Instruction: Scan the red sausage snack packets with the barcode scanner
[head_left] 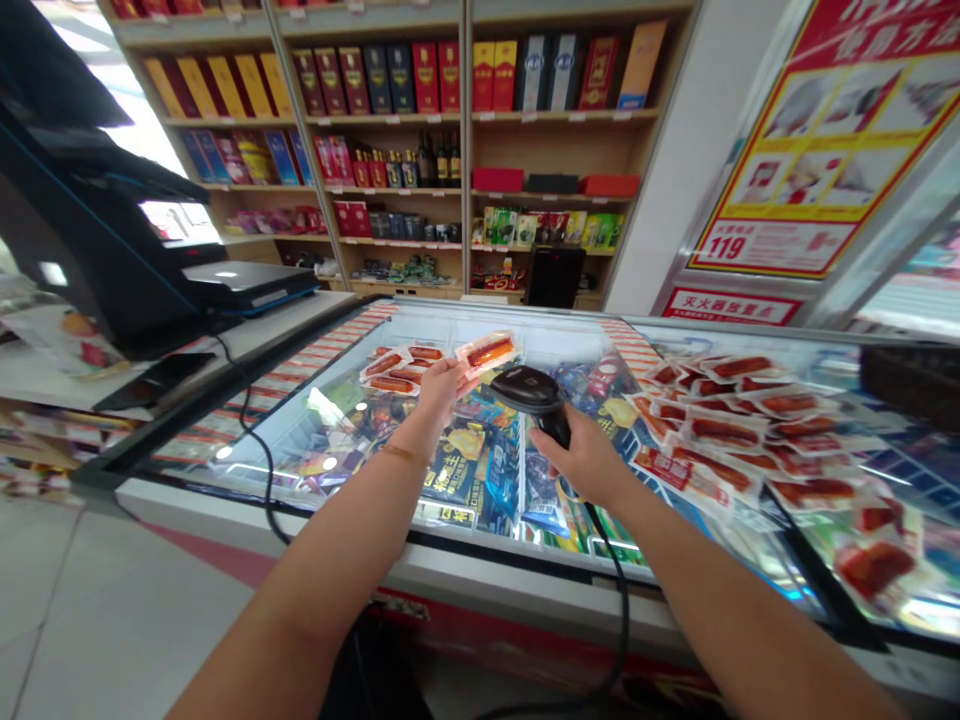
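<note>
My left hand (444, 388) grips a clear-wrapped sausage pack (489, 352) by its left end, above the glass top of a freezer. Wrapped around the handle of a black barcode scanner (529, 388) is my right hand (574, 455); the scanner's head points toward the held pack, with a small gap between them. A cable runs down from the scanner's handle. Left of my left hand lies a small group of similar sausage packs (396, 370). To the right of the scanner, a larger pile of sausage packs (724, 425) covers part of the glass.
The chest freezer (480, 560) holds colourful frozen goods under its glass. At the left stands a checkout machine (90, 220) on a counter, with a black cable (259, 440) trailing over the freezer's edge. Shelves (390, 118) of boxes line the back. A dark basket (911, 385) sits far right.
</note>
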